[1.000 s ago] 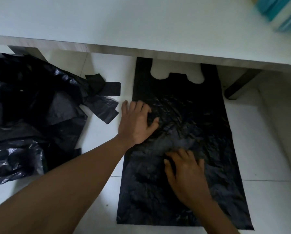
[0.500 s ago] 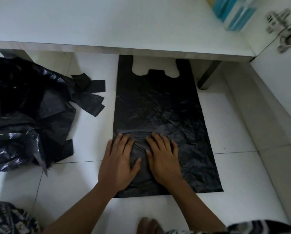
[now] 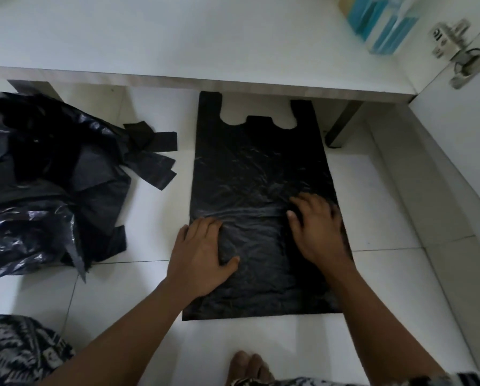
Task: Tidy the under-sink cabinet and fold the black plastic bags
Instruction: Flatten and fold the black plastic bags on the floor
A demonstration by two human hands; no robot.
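A black plastic bag [image 3: 256,168] lies flat on the white tiled floor, its two handles pointing toward the cabinet. My left hand [image 3: 202,254] presses palm-down on the bag's lower left edge, fingers spread. Palm-down on the right side of the bag rests my right hand [image 3: 316,229], fingers apart and slightly blurred. Neither hand grips the plastic. A crumpled heap of black plastic bags [image 3: 43,185] sits on the floor at the left, apart from both hands.
The cabinet's white bottom shelf [image 3: 177,37] spans the top, with a blue-and-clear box [image 3: 383,23] at its back right. A metal hinge [image 3: 456,48] sits on the open door at right. A dark cabinet leg [image 3: 341,126] stands beyond the bag. My toes [image 3: 247,369] show at the bottom.
Both hands lay side by side at the bag's lower middle; now they have spread apart, left toward the left edge and right toward the right edge. The view has shifted slightly.
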